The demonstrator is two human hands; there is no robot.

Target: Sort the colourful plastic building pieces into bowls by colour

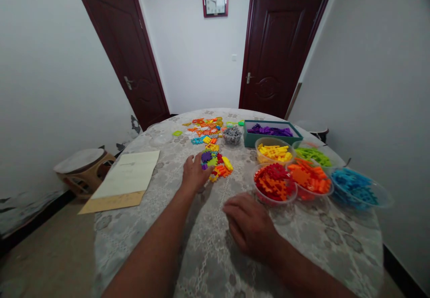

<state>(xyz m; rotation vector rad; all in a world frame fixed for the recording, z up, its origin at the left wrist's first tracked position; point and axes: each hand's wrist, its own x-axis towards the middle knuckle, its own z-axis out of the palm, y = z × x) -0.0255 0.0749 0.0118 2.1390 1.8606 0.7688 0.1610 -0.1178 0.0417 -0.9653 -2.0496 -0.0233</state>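
Note:
My left hand point(195, 173) grips the left edge of a colourful cluster of interlocking plastic building pieces point(212, 159), with its fingers behind and its thumb in front. Purple, lime, dark red, yellow and orange parts show in the cluster. A yellow piece point(227, 163) and some orange pieces point(222, 170) lie at its right side. Closer to me, my right hand point(247, 222) hovers low over or rests on the tablecloth, fingers curled together. Whatever its fingers may hold is hidden. A clear bowl of red and orange gear-like pieces point(274, 182) stands just beyond it.
Clear bowls of orange point(308, 177), blue point(354, 187), yellow point(273, 151), green point(313, 155) and grey pieces point(231, 134) stand right and centre. Behind them is a teal box point(252, 140) holding purple pieces. Loose pieces point(204, 128) lie farther back. Papers point(129, 172) overhang the table's left edge.

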